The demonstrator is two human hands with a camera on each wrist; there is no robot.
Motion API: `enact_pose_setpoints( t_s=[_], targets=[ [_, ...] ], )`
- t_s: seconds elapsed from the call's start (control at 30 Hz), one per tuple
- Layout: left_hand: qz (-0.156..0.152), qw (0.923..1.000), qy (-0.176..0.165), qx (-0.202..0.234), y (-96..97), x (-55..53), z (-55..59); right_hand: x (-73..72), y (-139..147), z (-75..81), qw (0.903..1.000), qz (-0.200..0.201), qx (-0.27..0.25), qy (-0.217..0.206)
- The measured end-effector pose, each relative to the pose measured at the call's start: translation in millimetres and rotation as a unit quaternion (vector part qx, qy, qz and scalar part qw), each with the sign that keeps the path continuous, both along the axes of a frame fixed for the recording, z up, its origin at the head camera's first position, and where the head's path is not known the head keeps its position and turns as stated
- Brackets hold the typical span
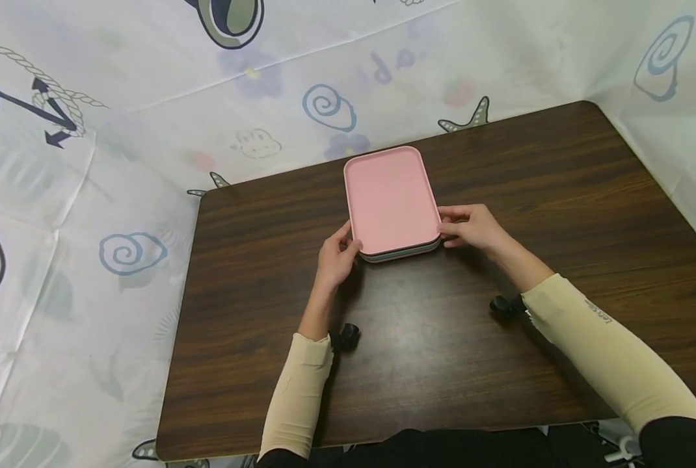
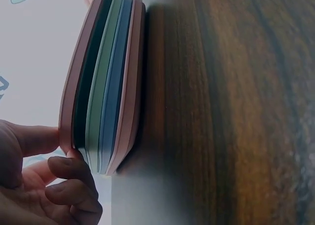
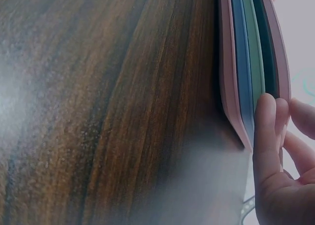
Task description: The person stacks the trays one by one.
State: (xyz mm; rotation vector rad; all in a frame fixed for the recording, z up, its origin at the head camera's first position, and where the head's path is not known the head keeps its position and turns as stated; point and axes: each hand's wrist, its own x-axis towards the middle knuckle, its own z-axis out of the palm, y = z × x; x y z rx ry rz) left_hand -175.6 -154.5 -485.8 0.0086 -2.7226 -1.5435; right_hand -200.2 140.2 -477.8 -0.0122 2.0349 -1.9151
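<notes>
A rectangular pink tray (image 1: 391,201) with rounded corners tops a stack on the table. Under it, in the left wrist view, show a dark teal band (image 2: 87,82), a green tray (image 2: 102,82), a blue tray (image 2: 115,82) and a lower pink tray (image 2: 132,82). Whether the dark band is a tray or a shaded gap, I cannot tell. My left hand (image 1: 335,260) pinches the upper pink tray at its near left corner, thumb at the rim and fingers curled below. At the near right corner my right hand (image 1: 473,226) grips the same tray, fingertips against the stack's side.
The stack stands toward the back of a dark wooden table (image 1: 418,351), close to a printed cloth (image 1: 166,97) hanging behind. A black wrist camera (image 1: 346,337) is strapped to the left forearm, another black camera (image 1: 505,307) to the right.
</notes>
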Motion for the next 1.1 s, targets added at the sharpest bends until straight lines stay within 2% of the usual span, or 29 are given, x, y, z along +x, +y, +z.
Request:
enact_pose_setpoints(
  t_s=[0.33, 0.73, 0.87, 1.1],
  targets=[
    [-0.010, 0.9999, -0.005, -0.013, -0.9, 2.7, 1.7, 3.9, 0, 4.8, 1.0000, -0.001, -0.001, -0.008],
    [-0.049, 0.9983, 0.002, -0.029, -8.0, 7.7, -2.5, 16.8, 3, 2.7, 1.0000, -0.001, 0.007, 0.005],
    [-0.065, 0.9963, 0.018, -0.054, -15.4, 15.4, -3.4, 23.6, 5, 2.5, 0.9995, 0.013, 0.024, 0.018],
    [-0.101, 0.9894, 0.013, -0.104, -32.8, 41.4, -1.7, 41.0, 20, 4.9, 0.9936, 0.050, 0.085, 0.054]
  ],
)
